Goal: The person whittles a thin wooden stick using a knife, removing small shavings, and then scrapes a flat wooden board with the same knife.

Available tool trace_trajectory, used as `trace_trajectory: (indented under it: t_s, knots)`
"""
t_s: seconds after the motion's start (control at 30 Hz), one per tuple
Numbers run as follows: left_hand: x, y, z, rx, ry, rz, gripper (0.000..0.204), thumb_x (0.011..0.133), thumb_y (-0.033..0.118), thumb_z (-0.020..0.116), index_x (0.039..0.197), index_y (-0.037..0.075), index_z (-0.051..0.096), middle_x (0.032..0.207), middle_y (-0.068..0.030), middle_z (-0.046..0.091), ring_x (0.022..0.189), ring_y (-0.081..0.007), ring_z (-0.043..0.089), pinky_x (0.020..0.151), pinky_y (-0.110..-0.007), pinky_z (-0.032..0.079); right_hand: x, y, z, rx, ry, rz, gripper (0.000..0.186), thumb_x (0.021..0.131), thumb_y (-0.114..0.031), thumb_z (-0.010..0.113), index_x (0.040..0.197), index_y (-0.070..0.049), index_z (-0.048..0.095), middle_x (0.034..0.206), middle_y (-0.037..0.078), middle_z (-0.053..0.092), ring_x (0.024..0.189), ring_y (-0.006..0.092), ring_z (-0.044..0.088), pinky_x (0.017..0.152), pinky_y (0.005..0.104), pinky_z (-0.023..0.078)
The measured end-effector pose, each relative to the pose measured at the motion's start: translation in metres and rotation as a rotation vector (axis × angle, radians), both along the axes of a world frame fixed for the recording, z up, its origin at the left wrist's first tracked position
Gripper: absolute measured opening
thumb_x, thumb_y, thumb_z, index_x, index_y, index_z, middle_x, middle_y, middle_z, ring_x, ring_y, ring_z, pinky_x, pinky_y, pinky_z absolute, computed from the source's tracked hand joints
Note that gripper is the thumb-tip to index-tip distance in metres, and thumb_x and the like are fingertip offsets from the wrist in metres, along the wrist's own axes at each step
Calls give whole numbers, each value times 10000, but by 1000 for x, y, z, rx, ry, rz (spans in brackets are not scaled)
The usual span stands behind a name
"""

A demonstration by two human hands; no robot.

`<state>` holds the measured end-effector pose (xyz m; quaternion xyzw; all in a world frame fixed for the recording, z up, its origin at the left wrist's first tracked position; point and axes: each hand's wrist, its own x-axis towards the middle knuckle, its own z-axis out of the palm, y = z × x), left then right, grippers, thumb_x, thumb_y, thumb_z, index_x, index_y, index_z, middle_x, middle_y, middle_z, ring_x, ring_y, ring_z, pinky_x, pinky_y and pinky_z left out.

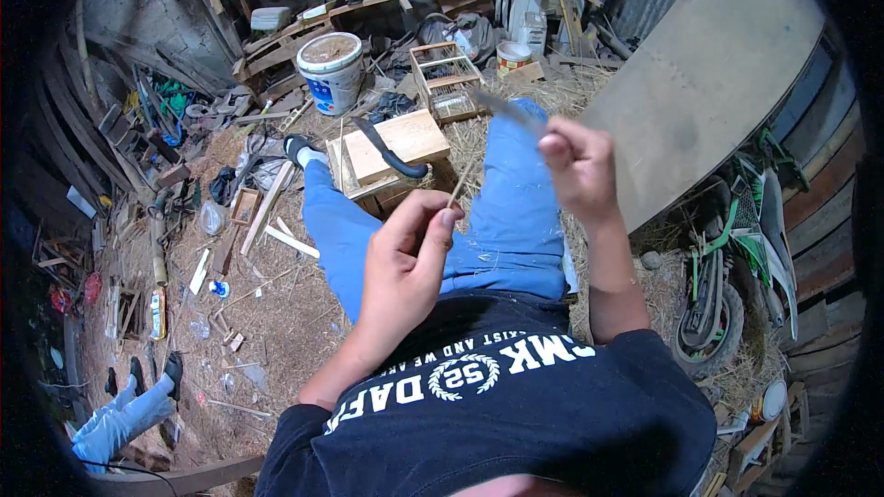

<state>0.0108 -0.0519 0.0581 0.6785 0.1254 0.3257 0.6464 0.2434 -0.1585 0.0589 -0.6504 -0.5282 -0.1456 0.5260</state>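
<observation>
My left hand (405,262) pinches a thin wooden stick (458,186) between thumb and fingers, above my lap. To its right, my raised right hand (585,170) is closed around a knife (511,114); its grey blade is blurred and points up and left, apart from the stick. The knife's handle is mostly hidden in the fist. Between my legs stands a low wooden block or box (405,136) with a pale plank top. Lying across that top is a curved dark tool (391,153) with a thick black end.
Beyond the block stand a small wooden cage (447,83), a white bucket (330,69) and a smaller tub (513,57). A large board (700,83) leans at right, near a green-and-white motorbike (727,267). Wood scraps (267,207) litter the left floor. Another person's legs (129,419) show lower left.
</observation>
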Motion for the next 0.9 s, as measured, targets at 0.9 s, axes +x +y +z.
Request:
trace_trajectory:
  t_s: [0.9]
  knots:
    - [3,0,-9,40,-38,-58,171,1069,123,572,1072,-35,637,844,-19,611,765,-79,528,687,-242,459,-51,-1,23,-162,-342,33,610,859,-621,718,608,-99,524,527,103,518,481,305,589,446,403,407]
